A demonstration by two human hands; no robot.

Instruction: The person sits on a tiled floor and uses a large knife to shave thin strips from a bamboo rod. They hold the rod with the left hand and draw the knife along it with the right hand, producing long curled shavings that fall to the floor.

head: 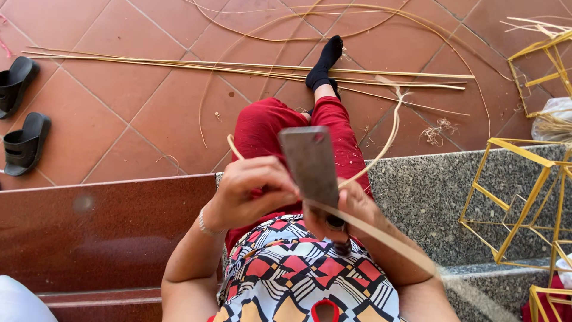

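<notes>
Underfoot, the red tiled floor [119, 113] fills the upper half of the frame, and a dark red step [101, 232] and a grey speckled stone step [417, 191] cross the lower half. A bundle of long bamboo strips [250, 67] lies across the floor in the upper middle. Yellow bamboo frames [524, 197] stand at the right edge. A pair of black sandals [21, 119] sits at the upper left.

The person sits in the lower centre, in red trousers [268, 128] and a patterned shirt [298, 274], one foot in a black sock [325, 59] stretched out on the tiles.

At the centre, the right hand [348, 211] is closed around the handle of a broad flat knife [310, 164], its blade pointing up the frame. The left hand [253, 188] is curled just beside the blade, fingers bent in on a thin bamboo strip [381, 149], which touches the blade. That strip curves up to the right over the trousers and also runs, blurred, toward the lower right corner.
</notes>
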